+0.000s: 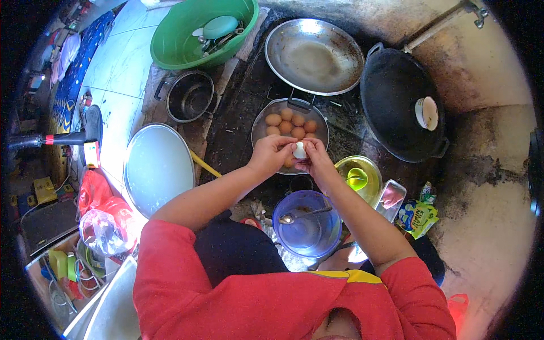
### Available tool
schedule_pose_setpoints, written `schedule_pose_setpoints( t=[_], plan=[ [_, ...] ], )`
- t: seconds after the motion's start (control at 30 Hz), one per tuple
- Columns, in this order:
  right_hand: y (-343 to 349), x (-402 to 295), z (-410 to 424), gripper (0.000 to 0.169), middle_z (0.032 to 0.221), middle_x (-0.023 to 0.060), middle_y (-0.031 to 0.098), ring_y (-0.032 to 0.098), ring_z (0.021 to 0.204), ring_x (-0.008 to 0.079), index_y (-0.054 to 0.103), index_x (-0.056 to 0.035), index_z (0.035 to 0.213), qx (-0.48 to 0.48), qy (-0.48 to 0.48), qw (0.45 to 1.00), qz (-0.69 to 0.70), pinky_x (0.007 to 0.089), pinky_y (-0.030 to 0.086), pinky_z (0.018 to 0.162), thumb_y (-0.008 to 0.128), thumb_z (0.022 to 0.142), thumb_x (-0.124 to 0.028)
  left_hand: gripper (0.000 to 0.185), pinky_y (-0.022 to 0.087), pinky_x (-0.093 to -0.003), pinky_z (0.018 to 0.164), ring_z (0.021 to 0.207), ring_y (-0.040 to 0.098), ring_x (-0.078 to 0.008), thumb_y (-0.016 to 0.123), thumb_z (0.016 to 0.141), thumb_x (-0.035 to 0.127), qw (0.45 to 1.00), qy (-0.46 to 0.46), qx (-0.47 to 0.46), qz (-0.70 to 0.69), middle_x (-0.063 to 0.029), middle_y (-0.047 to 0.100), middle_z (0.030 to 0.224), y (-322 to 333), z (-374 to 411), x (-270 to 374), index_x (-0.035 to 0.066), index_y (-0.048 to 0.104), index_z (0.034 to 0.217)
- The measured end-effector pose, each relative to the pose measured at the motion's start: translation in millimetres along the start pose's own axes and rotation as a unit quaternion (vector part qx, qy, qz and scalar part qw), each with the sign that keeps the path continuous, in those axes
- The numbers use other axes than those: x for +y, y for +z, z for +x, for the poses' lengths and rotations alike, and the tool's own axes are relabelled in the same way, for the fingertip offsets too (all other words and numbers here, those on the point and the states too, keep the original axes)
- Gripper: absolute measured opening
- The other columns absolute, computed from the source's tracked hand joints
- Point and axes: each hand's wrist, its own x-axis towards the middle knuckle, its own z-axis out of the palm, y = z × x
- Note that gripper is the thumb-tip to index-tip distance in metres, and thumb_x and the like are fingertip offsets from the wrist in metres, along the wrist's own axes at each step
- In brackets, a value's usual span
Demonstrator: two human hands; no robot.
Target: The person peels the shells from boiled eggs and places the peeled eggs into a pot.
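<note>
Between the fingertips of both hands is an egg (300, 150), its smooth white surface showing. My left hand (272, 154) pinches it from the left with thumb and forefinger. Around its right side curl the fingers of my right hand (318, 160). Any shell under the fingers is hidden. Both hands are over the near part of a round metal pan (260, 123). Several brown-shelled eggs (285, 126) lie in that pan, some partly covered by my hands.
Close to me stands a blue-purple plastic basin (310, 244) with a metal spoon (293, 217). A yellowish bowl (370, 170) holds a green ladle (357, 178). Beyond are a wide metal wok (314, 59), a black wok (391, 106), a dark pot (189, 100) and a green tub (170, 46).
</note>
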Motion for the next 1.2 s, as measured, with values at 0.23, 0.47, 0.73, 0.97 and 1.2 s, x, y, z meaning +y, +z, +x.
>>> schedule_pose_setpoints(
  t=[0.23, 0.47, 0.73, 0.97, 1.2],
  plan=[
    [2, 7, 0, 0.032, 0.097, 0.0072, 0.051, 0.056, 0.079, 0.0151, 0.038, -0.0090, 0.110, 0.026, -0.016, 1.000, 0.008, 0.0277, 0.049, 0.068, 0.039, 0.092, -0.035, 0.019, 0.046, -0.0284, 0.064, 0.072, 0.061, -0.0182, 0.059, 0.077, 0.013, 0.996, 0.041, 0.023, 0.073, -0.0127, 0.061, 0.079, -1, -1, 15, 0.002, 0.064, 0.091],
    [-3, 2, 1, 0.030, 0.097, 0.0079, 0.052, 0.056, 0.078, 0.0181, 0.038, -0.0096, 0.111, -0.018, -0.010, 0.994, 0.106, 0.0318, 0.049, 0.068, 0.040, 0.090, -0.031, 0.015, 0.047, -0.0251, 0.062, 0.073, 0.059, -0.0114, 0.056, 0.079, 0.007, 0.998, 0.007, 0.044, -0.036, -0.0068, 0.062, 0.081, -2, 4, 1, 0.003, 0.062, 0.092],
    [-11, -6, 1, 0.031, 0.098, 0.0043, 0.052, 0.054, 0.081, 0.0152, 0.041, -0.0135, 0.112, -0.034, 0.003, 0.993, 0.110, 0.0285, 0.045, 0.064, 0.043, 0.087, -0.031, 0.020, 0.047, -0.0240, 0.073, 0.081, 0.056, -0.0093, 0.056, 0.080, 0.007, 0.978, -0.090, -0.003, -0.187, -0.0034, 0.059, 0.087, -4, 8, -2, 0.002, 0.058, 0.100],
    [-10, -10, 2, 0.031, 0.093, 0.0027, 0.053, 0.053, 0.077, 0.0130, 0.043, -0.0135, 0.111, -0.027, 0.027, 0.999, 0.039, 0.0245, 0.042, 0.061, 0.044, 0.087, -0.033, 0.019, 0.047, -0.0273, 0.071, 0.076, 0.060, -0.0177, 0.061, 0.077, 0.013, 0.995, 0.086, -0.031, -0.047, -0.0103, 0.062, 0.084, -2, 8, 3, 0.002, 0.063, 0.092],
    [-12, -2, 5, 0.027, 0.091, 0.0014, 0.052, 0.051, 0.076, 0.0118, 0.044, -0.0132, 0.106, -0.039, 0.027, 0.999, 0.022, 0.0248, 0.041, 0.061, 0.042, 0.090, -0.035, 0.015, 0.048, -0.0285, 0.069, 0.075, 0.060, -0.0202, 0.061, 0.078, 0.012, 0.997, 0.060, -0.056, 0.001, -0.0102, 0.060, 0.082, -6, 6, 15, 0.002, 0.062, 0.090]
  ],
)
